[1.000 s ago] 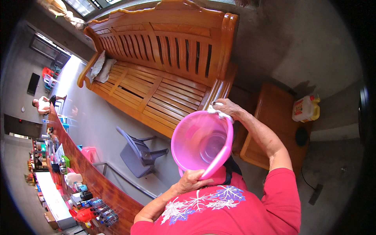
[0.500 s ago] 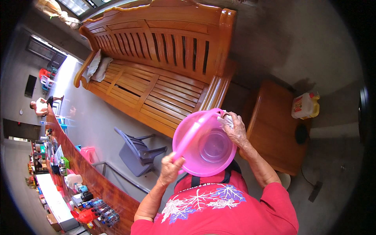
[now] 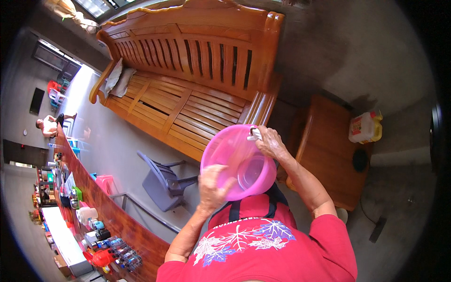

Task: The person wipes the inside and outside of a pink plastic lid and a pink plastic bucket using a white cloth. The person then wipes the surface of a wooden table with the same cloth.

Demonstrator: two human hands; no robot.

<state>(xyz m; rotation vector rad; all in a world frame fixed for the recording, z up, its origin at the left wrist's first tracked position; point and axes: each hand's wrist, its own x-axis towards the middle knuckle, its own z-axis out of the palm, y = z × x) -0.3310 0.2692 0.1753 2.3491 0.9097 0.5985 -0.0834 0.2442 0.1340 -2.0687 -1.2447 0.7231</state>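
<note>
A translucent pink plastic basin (image 3: 256,181) is tilted in front of my body, its hollow inside facing me. My right hand (image 3: 272,143) is closed on a crumpled whitish cloth (image 3: 255,134) at the basin's upper right rim, and only a small part of the cloth shows between the fingers. At the lower left rim is my left hand (image 3: 213,189), slightly blurred, with its thumb and fingers apart. Its fingers overlap the basin's wall; how firmly they touch it does not show.
A long wooden bench (image 3: 188,101) stands ahead, with a grey plastic chair (image 3: 164,183) before it. On the right a wooden side table (image 3: 324,150) bears a plastic jug (image 3: 365,127). A reddish-brown counter (image 3: 127,214) with bottles runs along the left. Another person (image 3: 48,126) is far left.
The basin has shifted a little up and left and turned. My left hand has loosened from its grip on the rim, its fingers now apart. My right hand and the cloth have moved slightly left.
</note>
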